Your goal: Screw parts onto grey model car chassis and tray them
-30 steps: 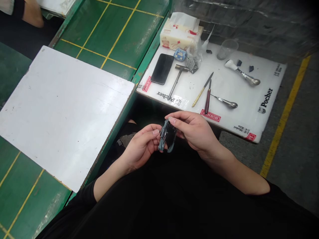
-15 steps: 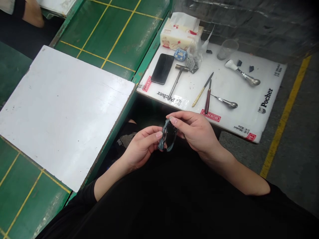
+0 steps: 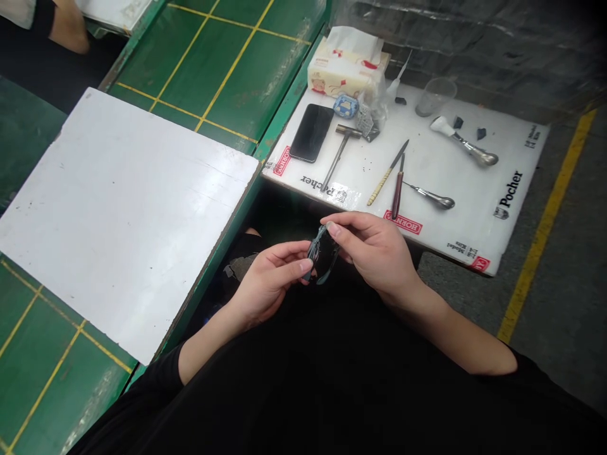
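Between my two hands, over my lap, is a small blue-grey frame-like part (image 3: pixel 316 245) with thin ribs and openings; its exact kind I cannot make out. My left hand (image 3: pixel 275 272) pinches its near left side between thumb and fingers. At the upper end, my right hand (image 3: pixel 374 249) grips it with thumb and index finger. Fingers cover some of the part, and its dark side blends into my black clothing. Closest to my hands on the work board are a dark red-handled tool (image 3: pixel 397 196) and a file with a yellow-wrapped handle (image 3: pixel 386 174).
The white board (image 3: pixel 474 208) carries a small hammer (image 3: pixel 342 151), a phone (image 3: pixel 312 133), a tissue pack (image 3: pixel 348 66), a clear cup (image 3: pixel 435 98), and two metal-handled tools (image 3: pixel 477 151). A white sheet (image 3: pixel 128 215) lies on the green table (image 3: pixel 227 69). Another person's arm (image 3: pixel 69 28) shows top left.
The part has turned in my fingers, so its ribbed side shows more edge-on and narrower. Both hands keep their hold in nearly the same place.
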### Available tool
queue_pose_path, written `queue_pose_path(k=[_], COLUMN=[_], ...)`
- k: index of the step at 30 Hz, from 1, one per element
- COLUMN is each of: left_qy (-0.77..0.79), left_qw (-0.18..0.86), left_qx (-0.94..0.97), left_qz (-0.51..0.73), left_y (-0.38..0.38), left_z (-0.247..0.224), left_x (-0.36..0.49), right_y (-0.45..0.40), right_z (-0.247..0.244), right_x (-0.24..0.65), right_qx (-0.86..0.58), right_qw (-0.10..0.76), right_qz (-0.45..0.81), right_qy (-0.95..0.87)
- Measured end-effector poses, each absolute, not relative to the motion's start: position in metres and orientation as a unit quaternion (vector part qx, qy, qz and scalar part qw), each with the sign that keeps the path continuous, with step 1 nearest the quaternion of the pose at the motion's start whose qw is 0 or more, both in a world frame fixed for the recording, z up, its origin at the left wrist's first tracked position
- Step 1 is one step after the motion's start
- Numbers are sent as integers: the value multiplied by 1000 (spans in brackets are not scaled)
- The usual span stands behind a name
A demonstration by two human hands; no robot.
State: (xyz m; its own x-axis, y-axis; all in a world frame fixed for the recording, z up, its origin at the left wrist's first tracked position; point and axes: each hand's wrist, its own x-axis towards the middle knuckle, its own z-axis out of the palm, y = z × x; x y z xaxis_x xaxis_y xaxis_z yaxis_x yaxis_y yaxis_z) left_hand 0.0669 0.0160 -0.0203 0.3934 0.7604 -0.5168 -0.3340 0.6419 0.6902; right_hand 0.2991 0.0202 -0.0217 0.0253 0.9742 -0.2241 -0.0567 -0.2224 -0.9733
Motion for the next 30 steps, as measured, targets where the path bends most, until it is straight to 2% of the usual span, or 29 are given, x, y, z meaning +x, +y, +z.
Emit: queue_pose_path(k=[7,12,21,30], left_qy=[426,449,406,403], left_qw=[785,787,815,820], left_qx=[248,231,237,244], left_qz=[375,356,338,325], left_y=[14,19,25,21], left_z=[-20,-19,-30,-23], left_x=[64,68,66,64], right_y=[20,16,16,16], right_z=[-24,-20,-13,-21], right_x=[300,299,296,299], right_qx=[-553,-560,-499,-527], right_qw=[467,444,466,471], right_qz=[547,526,618,599], right_qy=[-419,-461,-389,-377])
